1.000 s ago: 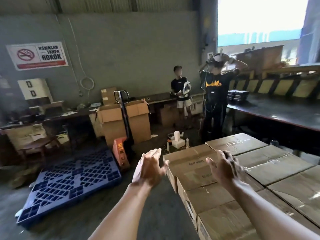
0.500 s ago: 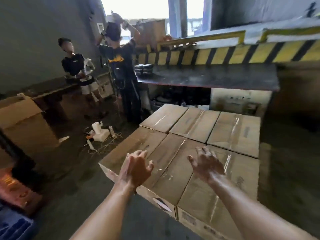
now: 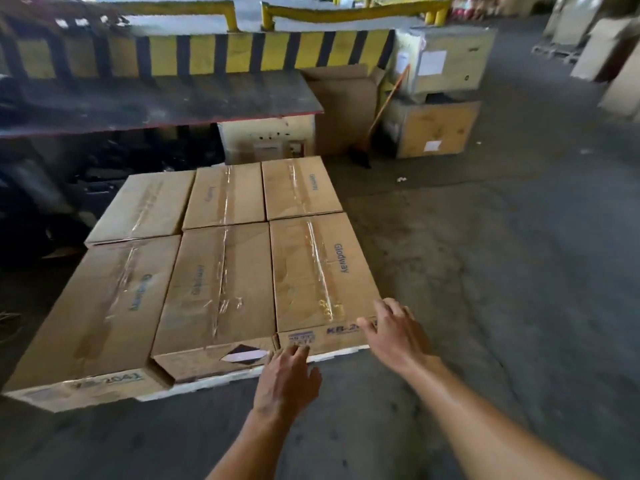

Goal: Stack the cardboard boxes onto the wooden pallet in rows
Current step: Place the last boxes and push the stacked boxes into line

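Beside the front edge of the near-right box (image 3: 318,268), left hand (image 3: 287,375) and right hand (image 3: 394,336) spread open, holding nothing. Six cardboard boxes (image 3: 221,282), two rows of three, cover the pallet (image 3: 214,380); open floor (image 3: 519,271) lies right.

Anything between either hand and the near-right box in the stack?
Nothing visible. The left hand is at the front face of the near-right box. The right hand is at its front right corner with fingers spread. I cannot tell whether either hand is touching the cardboard.
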Motion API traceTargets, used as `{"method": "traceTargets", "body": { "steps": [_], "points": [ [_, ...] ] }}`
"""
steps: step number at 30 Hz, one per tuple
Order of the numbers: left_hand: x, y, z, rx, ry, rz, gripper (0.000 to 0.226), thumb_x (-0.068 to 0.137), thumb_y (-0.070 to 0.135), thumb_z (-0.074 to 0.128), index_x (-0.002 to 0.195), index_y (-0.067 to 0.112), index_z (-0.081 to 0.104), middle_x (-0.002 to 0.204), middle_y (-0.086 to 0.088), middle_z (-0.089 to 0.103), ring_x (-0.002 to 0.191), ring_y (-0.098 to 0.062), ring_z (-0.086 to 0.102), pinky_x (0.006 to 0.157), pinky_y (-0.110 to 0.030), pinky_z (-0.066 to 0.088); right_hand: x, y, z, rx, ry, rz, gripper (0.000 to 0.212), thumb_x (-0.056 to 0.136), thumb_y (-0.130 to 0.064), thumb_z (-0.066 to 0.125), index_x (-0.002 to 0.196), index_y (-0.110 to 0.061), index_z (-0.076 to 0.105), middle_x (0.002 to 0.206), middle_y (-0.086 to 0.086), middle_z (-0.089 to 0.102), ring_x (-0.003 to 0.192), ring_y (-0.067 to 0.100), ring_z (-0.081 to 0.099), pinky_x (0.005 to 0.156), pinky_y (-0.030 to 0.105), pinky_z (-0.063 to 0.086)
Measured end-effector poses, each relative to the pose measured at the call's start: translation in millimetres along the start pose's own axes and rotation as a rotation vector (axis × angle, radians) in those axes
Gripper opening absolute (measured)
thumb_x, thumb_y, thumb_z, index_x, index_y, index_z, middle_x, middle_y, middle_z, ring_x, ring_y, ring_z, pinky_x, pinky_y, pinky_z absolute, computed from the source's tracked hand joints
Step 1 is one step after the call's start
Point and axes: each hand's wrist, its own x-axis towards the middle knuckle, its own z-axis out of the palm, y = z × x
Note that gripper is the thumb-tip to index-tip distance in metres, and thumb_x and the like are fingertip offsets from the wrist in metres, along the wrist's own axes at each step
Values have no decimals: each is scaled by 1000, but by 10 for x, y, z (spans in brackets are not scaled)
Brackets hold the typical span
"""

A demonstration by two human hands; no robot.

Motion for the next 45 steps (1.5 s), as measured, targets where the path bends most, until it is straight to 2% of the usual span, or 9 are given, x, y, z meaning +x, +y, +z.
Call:
{"method": "traceTargets", "body": {
  "steps": [8,12,16,20,25,30,33,39,45],
  "points": [
    [-12,142,983,-102,60,38,46,90,42,44,128,27,65,128,4,65,119,0,51,108,-14,25,205,61,548,15,-51,-129,60,100,-54,40,149,-20,42,154,3,42,140,23,37,114,34,31],
    [228,113,1849,-42,-115,-29,58,15,48,92,59,13,78,64,1,72,56,-6,69,53,-18,53,517,-15,1133,49,-35,-244,64,101,-53,38,155,-19,35,162,9,30,150,26,22,122,37,17],
    [539,-187,2701,27,-40,-26,60,24,43,88,74,11,82,78,-11,76,67,-24,75,85,-29,48,681,7,1854,140,324,-369,55,91,-40,60,135,-7,61,142,20,56,133,44,49,107,55,44],
    [1084,-710,3683,47,182,-26,88,27,30,96,107,1,77,119,-25,67,146,-33,29,114,-40,11,997,185,2678,177,599,-506,55,94,-38,54,138,-7,59,152,18,45,142,44,36,111,60,37],
    [1797,-1183,4446,211,281,43,72,63,41,81,120,-1,71,123,-31,64,115,-52,61,102,-64,27,1311,443,3343,137,904,-692,63,96,-37,56,149,-5,44,160,17,31,150,41,21,116,63,25],
    [2329,-1305,4795,208,587,44,81,85,48,43,147,-4,41,149,-37,37,140,-54,32,104,-75,31,1464,631,3751,43,1027,-722,72,95,-36,59,156,-8,31,166,13,18,153,39,10,121,59,14],
    [2371,-1359,4865,222,685,76,81,86,49,43,152,3,36,158,-32,20,146,-51,19,108,-74,27,1448,749,3980,-66,1027,-712,75,97,-40,58,159,-14,24,168,7,8,154,35,1,123,57,9],
    [2454,-1239,4935,180,763,96,82,75,52,46,143,6,52,148,-37,36,136,-56,36,103,-67,26,1466,871,4019,-63,1046,-670,70,97,-46,54,158,-22,29,167,7,14,153,39,8,118,64,18],
    [2564,-1365,5029,227,830,166,101,67,54,54,156,30,12,149,-31,40,136,-50,41,99,-66,41,1548,878,4018,-100,1101,-650,69,94,-48,62,155,-28,36,165,10,19,149,43,15,111,71,24]
  ]
}}
